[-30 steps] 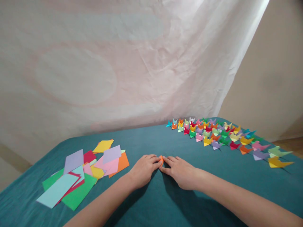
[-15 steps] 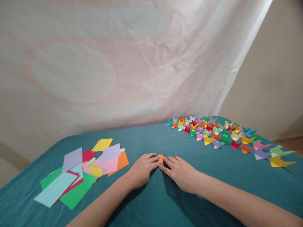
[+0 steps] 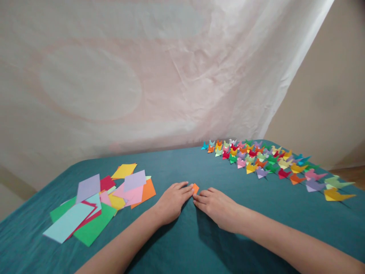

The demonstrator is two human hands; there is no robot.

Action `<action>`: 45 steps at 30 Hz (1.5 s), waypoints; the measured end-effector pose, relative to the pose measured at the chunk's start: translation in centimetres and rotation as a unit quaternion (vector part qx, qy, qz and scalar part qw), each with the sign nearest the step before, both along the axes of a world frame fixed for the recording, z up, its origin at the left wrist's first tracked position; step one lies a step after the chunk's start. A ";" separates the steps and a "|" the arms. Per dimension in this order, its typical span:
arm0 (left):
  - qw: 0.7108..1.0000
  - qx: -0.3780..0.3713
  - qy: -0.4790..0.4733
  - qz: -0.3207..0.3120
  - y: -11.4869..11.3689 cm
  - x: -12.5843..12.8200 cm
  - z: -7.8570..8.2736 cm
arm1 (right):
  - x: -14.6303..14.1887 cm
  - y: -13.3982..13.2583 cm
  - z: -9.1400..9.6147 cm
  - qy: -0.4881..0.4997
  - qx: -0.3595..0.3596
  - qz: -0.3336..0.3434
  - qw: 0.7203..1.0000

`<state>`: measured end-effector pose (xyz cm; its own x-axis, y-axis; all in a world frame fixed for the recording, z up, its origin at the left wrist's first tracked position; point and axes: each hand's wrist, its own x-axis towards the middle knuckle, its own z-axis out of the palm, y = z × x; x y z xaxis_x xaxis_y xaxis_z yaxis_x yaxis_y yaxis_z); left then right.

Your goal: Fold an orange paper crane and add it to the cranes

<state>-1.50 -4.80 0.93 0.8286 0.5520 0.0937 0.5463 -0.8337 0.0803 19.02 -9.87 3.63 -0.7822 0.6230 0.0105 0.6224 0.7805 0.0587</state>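
Observation:
A small folded piece of orange paper (image 3: 195, 188) lies on the green cloth at the middle of the table, between my two hands. My left hand (image 3: 174, 201) has its fingertips on the paper's left edge, holding it down. My right hand (image 3: 215, 205) touches the near right side of the paper, its thumb and fingers drawn together there. The fingertips partly cover the paper, so its exact fold is hard to make out.
Loose sheets of coloured paper (image 3: 95, 224) lie in an overlapping heap at the left. Rows of folded paper birds (image 3: 261, 173) stand at the right, reaching to the table's far edge. A pale cloth (image 3: 159, 83) hangs behind the green-covered table (image 3: 171, 163).
The orange paper has gone from a raised, partly opened shape to a flatter one. My right fingers have shifted from its right side to its near edge.

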 end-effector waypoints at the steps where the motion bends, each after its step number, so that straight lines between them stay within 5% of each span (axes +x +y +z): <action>1: 1.000 0.001 0.000 -0.001 0.0 0.0 0.0 | 0.1 0.0 0.2 0.004 -0.012 0.005 1.000; 8: 1.000 0.007 -0.002 -0.010 0.2 -0.3 -0.6 | 0.9 0.9 0.1 0.025 -0.044 0.026 0.998; 15: 0.999 0.033 -0.025 -0.001 -0.1 -0.3 -0.7 | 1.6 2.5 -2.3 0.142 -0.051 0.044 0.988; 21: 0.998 0.040 -0.035 -0.021 0.0 -0.3 -0.4 | 2.5 4.3 -5.1 0.274 0.011 -0.093 0.957; 25: 0.999 0.021 -0.014 -0.038 0.2 -0.7 -0.2 | 2.7 4.8 -6.0 0.279 0.037 -0.105 0.954; 45: 0.998 0.018 -0.045 -0.033 -0.1 -0.7 -0.8 | 2.0 4.5 -6.2 0.296 0.028 -0.091 0.950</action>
